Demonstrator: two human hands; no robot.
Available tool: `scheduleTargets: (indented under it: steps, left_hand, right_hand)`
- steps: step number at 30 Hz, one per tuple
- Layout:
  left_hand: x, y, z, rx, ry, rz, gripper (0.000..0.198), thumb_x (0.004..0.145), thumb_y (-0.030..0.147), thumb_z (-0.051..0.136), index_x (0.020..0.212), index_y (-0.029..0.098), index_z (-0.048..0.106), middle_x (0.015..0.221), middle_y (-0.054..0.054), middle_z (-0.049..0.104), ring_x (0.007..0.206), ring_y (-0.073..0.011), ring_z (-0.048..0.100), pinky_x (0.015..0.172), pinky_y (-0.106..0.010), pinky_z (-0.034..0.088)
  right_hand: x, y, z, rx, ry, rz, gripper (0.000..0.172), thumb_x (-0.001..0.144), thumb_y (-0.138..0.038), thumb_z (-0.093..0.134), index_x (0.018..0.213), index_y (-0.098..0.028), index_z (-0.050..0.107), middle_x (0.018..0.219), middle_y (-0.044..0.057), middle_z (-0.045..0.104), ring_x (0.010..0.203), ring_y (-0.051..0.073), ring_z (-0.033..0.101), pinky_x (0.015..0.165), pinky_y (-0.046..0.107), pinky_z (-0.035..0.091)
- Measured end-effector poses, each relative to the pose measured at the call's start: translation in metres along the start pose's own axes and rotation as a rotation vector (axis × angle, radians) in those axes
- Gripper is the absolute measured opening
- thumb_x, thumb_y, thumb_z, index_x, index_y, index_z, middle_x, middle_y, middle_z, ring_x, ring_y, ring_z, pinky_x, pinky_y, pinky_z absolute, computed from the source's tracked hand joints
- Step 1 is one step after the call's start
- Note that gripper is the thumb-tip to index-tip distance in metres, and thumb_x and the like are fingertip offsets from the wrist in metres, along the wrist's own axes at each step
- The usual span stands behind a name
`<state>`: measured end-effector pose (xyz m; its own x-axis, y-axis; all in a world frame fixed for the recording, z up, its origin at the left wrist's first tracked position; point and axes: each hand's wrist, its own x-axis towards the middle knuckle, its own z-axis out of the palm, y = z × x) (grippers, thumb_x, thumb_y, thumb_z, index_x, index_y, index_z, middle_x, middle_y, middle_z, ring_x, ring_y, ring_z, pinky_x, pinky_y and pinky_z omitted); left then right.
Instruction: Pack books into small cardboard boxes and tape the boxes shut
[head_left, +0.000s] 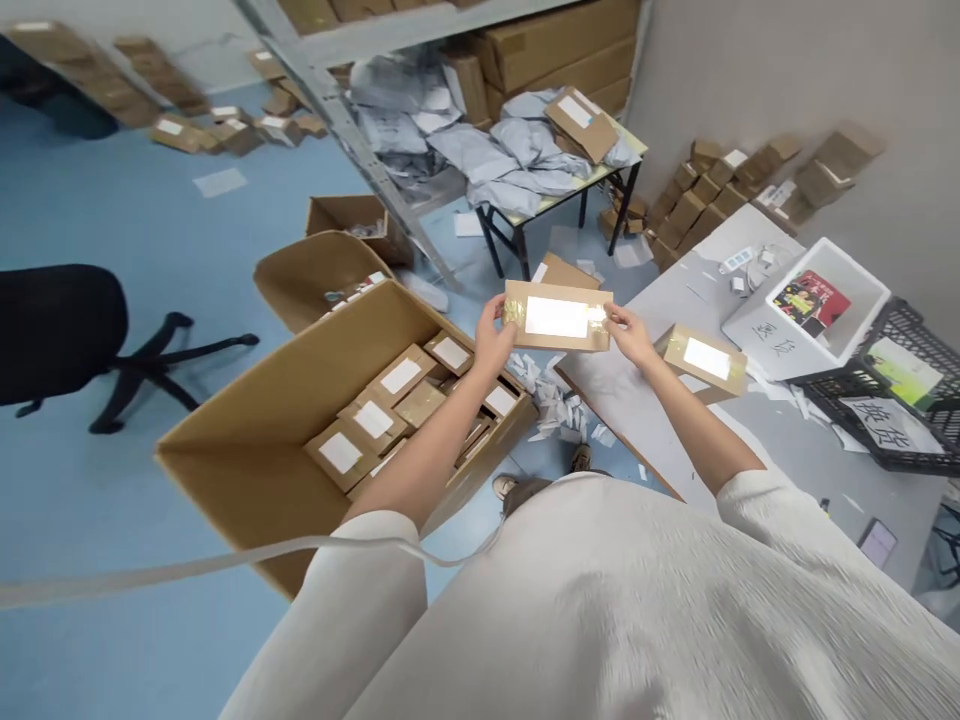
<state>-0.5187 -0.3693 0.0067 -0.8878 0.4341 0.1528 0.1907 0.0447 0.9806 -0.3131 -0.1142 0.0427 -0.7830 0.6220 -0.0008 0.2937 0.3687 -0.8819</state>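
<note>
With left hand (493,338) and right hand (630,335) set apart, pinching a taped carton (559,316) between them, gripping one end in each. Holding it out ahead, in view above the gap between a large open box (255,440) on the left and a pale surface (622,385) on the right, apparently touching neither. Showing its white label (556,318) face up, with any print too washed out for reading.

Seemingly inspecting the label or steadying the carton at this step, judging by the two-ended hold. For a next move to either side, probably calling for even support at both ends, level carrying, and clearing the rim of the large open box or the edge of the surface.

Reaching past labelled cartons (341,453) inside that box on one side, and past a second taped carton (705,360) on the surface on the other. Also seeing, farther right, a white bin (757,320) beside a black crate (919,335), and, lower down, scattered paper scraps (555,400).
</note>
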Motion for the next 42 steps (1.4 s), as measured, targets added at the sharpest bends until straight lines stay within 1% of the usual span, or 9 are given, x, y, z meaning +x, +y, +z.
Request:
scheduleTargets:
  steps: [5,10,15,18,23,27,30,36,42]
  left_hand:
    - [0.005,-0.013,0.086,-0.024,-0.195,-0.142,0.073,0.074,0.01,0.072,0.145,0.022,0.073,0.15,-0.01,0.077,0.152,-0.0344,0.066,0.135,-0.051,0.048]
    - [-0.001,-0.027,0.147,-0.043,-0.367,-0.235,0.079,0.071,0.008,0.072,0.149,0.02,0.071,0.151,-0.013,0.078,0.153,-0.0361,0.065,0.135,-0.053,0.047]
    - [-0.009,-0.033,0.191,-0.074,-0.526,-0.276,0.08,0.072,0.012,0.074,0.151,0.018,0.07,0.149,-0.015,0.078,0.146,-0.0352,0.07,0.132,-0.051,0.05]
    - [-0.015,-0.035,0.213,-0.022,-0.567,-0.325,0.085,0.069,0.012,0.075,0.154,0.021,0.069,0.155,-0.013,0.074,0.142,-0.034,0.071,0.128,-0.049,0.054]
    - [-0.023,-0.041,0.224,0.024,-0.564,-0.375,0.082,0.07,0.012,0.077,0.152,0.022,0.071,0.162,-0.014,0.07,0.137,-0.0362,0.072,0.119,-0.05,0.06]
    - [-0.022,-0.047,0.197,0.047,-0.508,-0.362,0.063,0.075,0.013,0.077,0.138,0.021,0.077,0.154,-0.015,0.073,0.138,-0.0368,0.071,0.123,-0.053,0.057]
    - [-0.02,-0.053,0.152,0.046,-0.429,-0.373,0.054,0.077,0.014,0.076,0.131,0.021,0.079,0.148,-0.014,0.074,0.131,-0.0339,0.074,0.122,-0.053,0.058]
    - [-0.035,-0.068,0.011,0.057,-0.202,-0.438,0.046,0.077,0.019,0.076,0.123,0.022,0.081,0.126,-0.008,0.081,0.115,-0.028,0.075,0.116,-0.049,0.061]
    - [-0.087,-0.093,-0.131,0.088,0.09,-0.566,0.031,0.073,0.02,0.076,0.104,0.022,0.079,0.109,-0.008,0.082,0.109,-0.0291,0.076,0.115,-0.051,0.062]
  right_hand:
    - [-0.008,0.05,-0.053,-0.116,0.034,0.136,0.045,0.096,-0.037,0.067,0.134,-0.019,0.084,0.135,0.01,0.083,0.132,0.035,0.073,0.128,0.054,0.052]
    - [-0.021,0.089,-0.085,-0.33,0.046,0.169,0.041,0.095,-0.032,0.064,0.128,-0.02,0.085,0.145,0.015,0.077,0.15,0.039,0.063,0.133,0.055,0.046]
    - [-0.034,0.119,-0.107,-0.49,0.032,0.173,0.036,0.098,-0.032,0.059,0.121,-0.02,0.084,0.143,0.019,0.073,0.151,0.041,0.058,0.129,0.057,0.046]
    - [-0.041,0.131,-0.119,-0.538,0.071,0.222,0.037,0.098,-0.03,0.058,0.124,-0.021,0.084,0.151,0.019,0.069,0.15,0.041,0.056,0.13,0.06,0.042]
    - [-0.048,0.133,-0.121,-0.535,0.123,0.283,0.039,0.097,-0.031,0.064,0.13,-0.023,0.083,0.165,0.019,0.062,0.155,0.048,0.047,0.129,0.074,0.039]
    - [-0.033,0.113,-0.09,-0.492,0.051,0.194,0.044,0.1,-0.033,0.062,0.138,-0.023,0.081,0.17,0.018,0.059,0.159,0.047,0.043,0.13,0.075,0.039]
    - [-0.013,0.089,-0.049,-0.442,-0.051,0.083,0.045,0.1,-0.03,0.06,0.138,-0.022,0.081,0.168,0.018,0.062,0.157,0.045,0.049,0.132,0.071,0.04]
    - [0.015,0.035,0.065,-0.373,-0.271,-0.128,0.043,0.1,-0.03,0.059,0.135,-0.021,0.083,0.157,0.016,0.07,0.15,0.038,0.06,0.135,0.061,0.043]
    - [0.003,-0.017,0.185,-0.321,-0.484,-0.259,0.04,0.099,-0.025,0.061,0.13,-0.021,0.085,0.151,0.015,0.075,0.147,0.035,0.065,0.134,0.055,0.045]
